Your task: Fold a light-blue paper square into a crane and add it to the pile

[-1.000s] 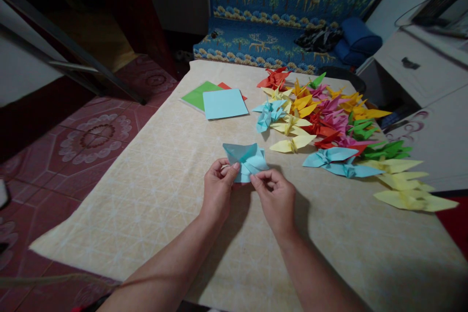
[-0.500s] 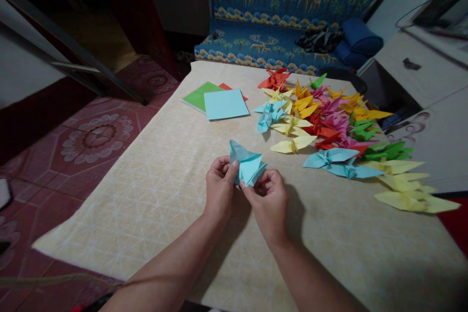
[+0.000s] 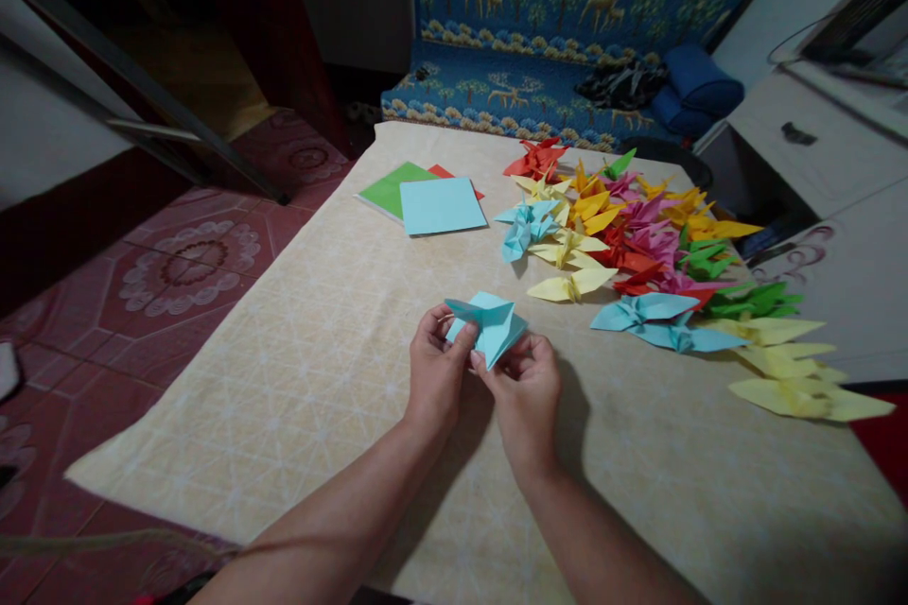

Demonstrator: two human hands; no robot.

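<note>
A partly folded light blue paper (image 3: 489,321) is held between both hands above the table, its flaps standing apart. My left hand (image 3: 438,357) pinches its left side, thumb on top. On the lower right side, my right hand (image 3: 526,380) grips the same paper with its fingers curled beneath. Beyond them lies a flat light blue sheet (image 3: 444,206), overlapping a green sheet (image 3: 393,186) and a red one (image 3: 477,193).
Folded paper cranes in red, orange, pink, green, blue and yellow (image 3: 573,285) spread over the right side of the cloth-covered table (image 3: 284,350). A blue patterned sofa (image 3: 525,66) stands behind; a white cabinet (image 3: 801,151) is at the right.
The blue paper's upper left flap has come down and its folds now stand open differently, with a point toward me. Both hands still hold it. The view has shifted slightly.
</note>
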